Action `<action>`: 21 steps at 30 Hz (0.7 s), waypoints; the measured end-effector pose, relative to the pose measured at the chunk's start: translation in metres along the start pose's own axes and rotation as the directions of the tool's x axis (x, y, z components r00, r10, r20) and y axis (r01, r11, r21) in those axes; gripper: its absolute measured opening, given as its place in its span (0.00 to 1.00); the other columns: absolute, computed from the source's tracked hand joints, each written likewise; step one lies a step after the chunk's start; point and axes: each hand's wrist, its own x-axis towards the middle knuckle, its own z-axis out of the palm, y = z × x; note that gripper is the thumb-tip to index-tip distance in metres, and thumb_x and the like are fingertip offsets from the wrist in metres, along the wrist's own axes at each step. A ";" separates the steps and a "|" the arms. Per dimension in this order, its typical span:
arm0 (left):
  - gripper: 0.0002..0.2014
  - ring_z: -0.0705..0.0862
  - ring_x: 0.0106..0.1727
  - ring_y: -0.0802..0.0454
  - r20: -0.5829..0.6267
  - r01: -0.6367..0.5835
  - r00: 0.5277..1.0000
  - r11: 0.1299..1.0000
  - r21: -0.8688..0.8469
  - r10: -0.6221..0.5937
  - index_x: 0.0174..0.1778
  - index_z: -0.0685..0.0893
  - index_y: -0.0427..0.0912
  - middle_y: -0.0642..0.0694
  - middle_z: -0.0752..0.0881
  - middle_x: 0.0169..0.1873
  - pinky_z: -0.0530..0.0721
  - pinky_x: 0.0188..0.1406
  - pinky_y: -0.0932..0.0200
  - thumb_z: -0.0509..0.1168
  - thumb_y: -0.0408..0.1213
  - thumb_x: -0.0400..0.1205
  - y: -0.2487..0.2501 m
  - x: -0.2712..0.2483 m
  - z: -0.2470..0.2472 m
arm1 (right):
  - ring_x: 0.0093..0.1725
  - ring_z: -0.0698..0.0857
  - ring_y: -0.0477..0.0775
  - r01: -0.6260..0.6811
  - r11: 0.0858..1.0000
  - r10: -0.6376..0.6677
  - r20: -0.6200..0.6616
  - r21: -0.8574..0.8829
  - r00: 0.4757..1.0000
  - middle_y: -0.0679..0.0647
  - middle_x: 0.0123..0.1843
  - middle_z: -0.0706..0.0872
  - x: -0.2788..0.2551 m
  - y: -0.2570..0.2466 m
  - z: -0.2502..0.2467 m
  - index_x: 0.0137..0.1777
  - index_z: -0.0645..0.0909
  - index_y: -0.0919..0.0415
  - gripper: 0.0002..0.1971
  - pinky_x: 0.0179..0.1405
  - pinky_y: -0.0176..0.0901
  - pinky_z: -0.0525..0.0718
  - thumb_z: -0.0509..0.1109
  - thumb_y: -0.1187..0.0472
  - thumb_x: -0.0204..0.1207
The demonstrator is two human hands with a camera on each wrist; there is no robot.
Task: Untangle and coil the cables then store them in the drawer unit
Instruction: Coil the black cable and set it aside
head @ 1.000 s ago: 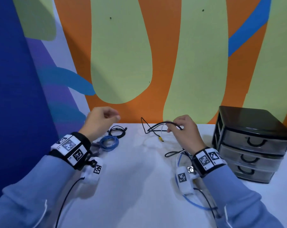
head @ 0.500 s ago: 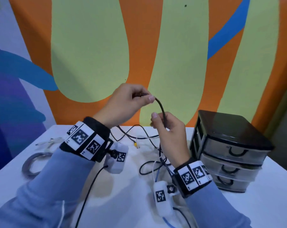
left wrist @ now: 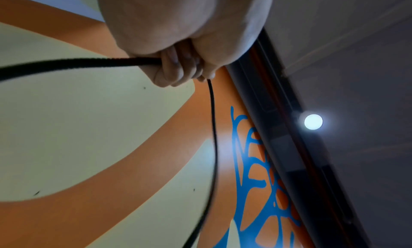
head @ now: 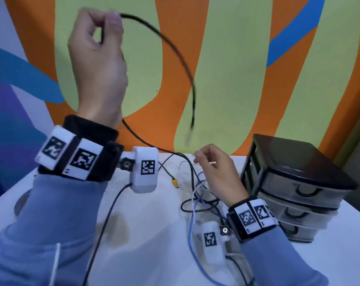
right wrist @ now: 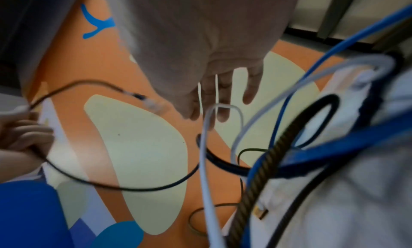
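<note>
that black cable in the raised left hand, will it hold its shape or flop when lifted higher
Probably semi-floppy: from the left hand the black cable arcs out, then droops, plug end dangling. It looks light. Its lower run joins the tangle on the table, so lifting may drag others.

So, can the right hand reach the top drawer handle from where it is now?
Probably yes: the right hand holds nothing and hovers beside the drawer unit, with no obstacle before the top drawer handle.

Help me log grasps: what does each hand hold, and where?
The left hand pinches the black cable partway along, its plug end dangling. The right hand holds nothing.
</note>
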 end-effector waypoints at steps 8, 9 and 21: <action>0.11 0.64 0.25 0.51 0.175 0.060 0.981 0.990 0.130 -0.083 0.53 0.84 0.44 0.60 0.76 0.22 0.63 0.23 0.58 0.68 0.48 0.91 0.023 -0.008 -0.005 | 0.56 0.87 0.39 -0.098 0.994 0.109 0.322 -0.052 0.940 0.42 0.57 0.89 -0.008 -0.004 0.013 0.69 0.82 0.46 0.19 0.52 0.30 0.79 0.78 0.47 0.81; 0.10 0.66 0.25 0.52 0.175 0.052 0.982 0.989 0.138 -0.076 0.52 0.85 0.44 0.61 0.77 0.22 0.64 0.24 0.59 0.69 0.48 0.91 0.023 -0.008 -0.005 | 0.52 0.87 0.41 -0.119 0.981 0.170 0.396 -0.152 0.902 0.43 0.55 0.88 -0.009 0.001 0.015 0.73 0.79 0.46 0.25 0.52 0.33 0.81 0.80 0.47 0.78; 0.21 0.67 0.33 0.47 0.337 0.090 0.905 0.891 0.445 -0.259 0.36 0.84 0.24 0.40 0.74 0.28 0.66 0.35 0.53 0.74 0.43 0.77 0.007 0.008 -0.043 | 0.27 0.75 0.51 0.012 0.984 0.010 -0.121 0.178 0.993 0.55 0.26 0.79 0.002 -0.012 -0.011 0.41 0.79 0.63 0.24 0.34 0.44 0.76 0.58 0.46 0.93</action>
